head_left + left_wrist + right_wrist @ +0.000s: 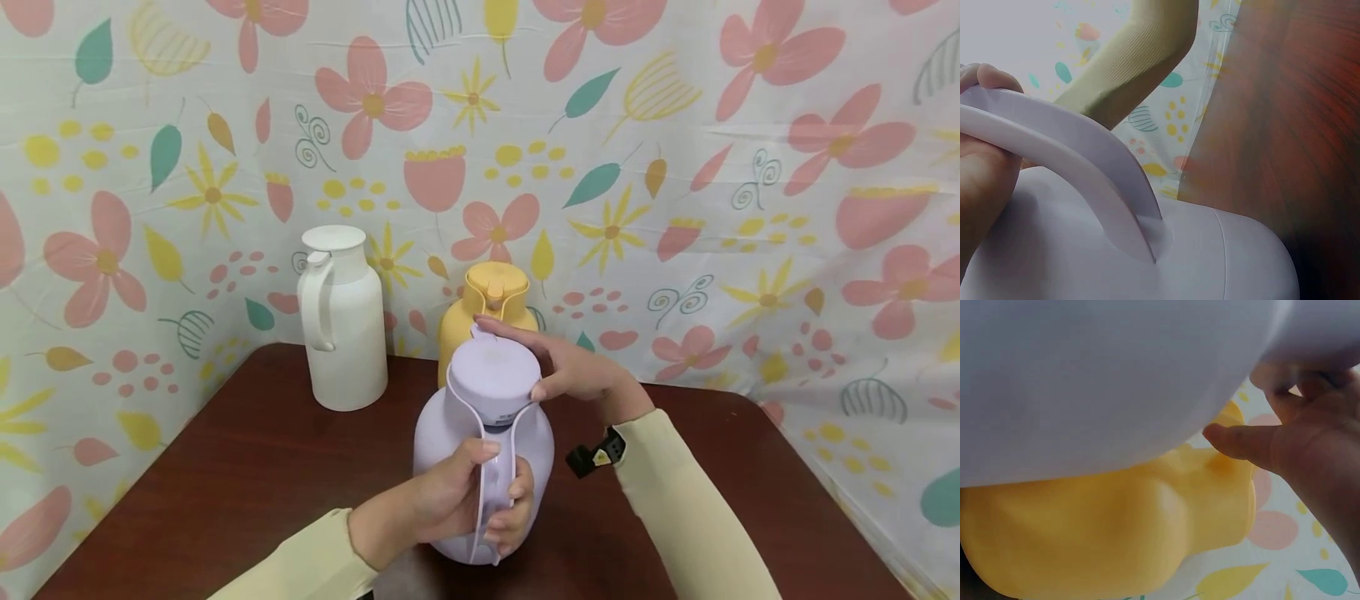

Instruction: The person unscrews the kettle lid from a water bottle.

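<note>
"Where was the lilac thermal jug (442,442)?"

"Upright, lower centre. I saw the left hand (447,497) gripping its handle (497,471), seemingly to steady it. The right hand (576,368) touched the lid (495,367); whether pinching, I couldn't tell. A yellow jug (454,340) stood behind."

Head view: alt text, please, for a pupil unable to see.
A person's left hand grips a lilac jug by its handle, the right hand at its lid. A yellow jug stands behind it, a white jug to the left.
</note>
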Demonstrator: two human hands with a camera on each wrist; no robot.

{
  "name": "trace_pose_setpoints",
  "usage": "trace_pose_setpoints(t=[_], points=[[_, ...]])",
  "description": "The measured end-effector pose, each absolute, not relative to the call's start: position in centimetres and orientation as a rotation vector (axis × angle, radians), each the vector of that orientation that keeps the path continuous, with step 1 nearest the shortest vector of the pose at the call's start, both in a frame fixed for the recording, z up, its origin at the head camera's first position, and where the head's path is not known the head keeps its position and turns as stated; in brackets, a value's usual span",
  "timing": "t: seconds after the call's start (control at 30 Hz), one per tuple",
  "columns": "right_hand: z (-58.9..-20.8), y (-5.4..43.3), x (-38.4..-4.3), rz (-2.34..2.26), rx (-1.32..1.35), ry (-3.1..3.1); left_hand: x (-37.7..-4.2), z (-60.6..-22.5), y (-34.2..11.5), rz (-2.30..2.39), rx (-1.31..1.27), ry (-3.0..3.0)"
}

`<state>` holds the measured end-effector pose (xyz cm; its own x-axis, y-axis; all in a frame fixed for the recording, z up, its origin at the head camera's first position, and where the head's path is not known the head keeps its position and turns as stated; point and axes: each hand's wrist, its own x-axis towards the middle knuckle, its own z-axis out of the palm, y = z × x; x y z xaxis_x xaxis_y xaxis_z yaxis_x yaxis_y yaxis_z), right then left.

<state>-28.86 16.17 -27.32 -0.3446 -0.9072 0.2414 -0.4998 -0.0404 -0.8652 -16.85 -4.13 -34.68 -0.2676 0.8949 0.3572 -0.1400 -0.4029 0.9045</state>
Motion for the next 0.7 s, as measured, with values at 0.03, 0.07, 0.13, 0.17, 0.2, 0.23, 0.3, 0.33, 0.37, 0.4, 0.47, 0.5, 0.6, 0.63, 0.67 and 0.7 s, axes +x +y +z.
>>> trace_pose_setpoints(t=[0.03,0.07,0.13,0.17,0.2,0.23,0.3,0.33,0.37,0.4,0.47,0.5,0.6,0.63,0.67,0.7], points=[[-27.2,16.2,-29.0,-1.346,-1.474,1.815,-16.8,-34.7,-4.1,1.764,1.22,1.017],[-27.2,16.2,-29.0,-1.341,-1.47,1.798,-16.8,-34.7,-4.1,1.764,1.221,1.017],[-27.1,16.3,-29.1,-1.33,-1.465,1.775,-16.7,-34.6,-4.1,1.763,1.223,1.018],[-27.1,16.3,-29.1,-1.326,-1.463,1.766,-16.7,-34.6,-4.1,1.763,1.223,1.02],[-27.0,16.3,-29.2,-1.324,-1.463,1.759,-16.7,-34.6,-4.1,1.764,1.223,1.022],[-27.0,16.3,-29.2,-1.322,-1.464,1.753,-16.7,-34.6,-4.1,1.765,1.221,1.024],[-27.0,16.3,-29.3,-1.319,-1.462,1.744,-16.7,-34.6,-4.1,1.768,1.217,1.026],[-27.0,16.3,-29.3,-1.317,-1.46,1.74,-16.7,-34.5,-4.1,1.769,1.217,1.027],[-26.9,16.2,-29.3,-1.315,-1.457,1.736,-16.7,-34.6,-4.1,1.771,1.216,1.025],[-26.9,16.2,-29.3,-1.312,-1.454,1.736,-16.7,-34.6,-4.1,1.772,1.214,1.023],[-26.8,16.2,-29.3,-1.311,-1.448,1.729,-16.7,-34.6,-4.1,1.773,1.211,1.021],[-26.8,16.3,-29.2,-1.314,-1.45,1.734,-16.7,-34.6,-4.1,1.774,1.212,1.021],[-26.7,16.5,-28.6,-1.347,-1.42,1.782,-16.8,-34.6,-4.1,1.775,1.212,1.018],[-26.7,16.6,-28.3,-1.372,-1.398,1.826,-16.8,-34.7,-4.1,1.774,1.215,1.019],[-26.8,16.6,-27.9,-1.403,-1.38,1.876,-16.8,-34.7,-4.1,1.775,1.217,1.019],[-26.9,16.6,-27.4,-1.435,-1.34,1.95,-16.8,-34.7,-4.1,1.775,1.219,1.019]])
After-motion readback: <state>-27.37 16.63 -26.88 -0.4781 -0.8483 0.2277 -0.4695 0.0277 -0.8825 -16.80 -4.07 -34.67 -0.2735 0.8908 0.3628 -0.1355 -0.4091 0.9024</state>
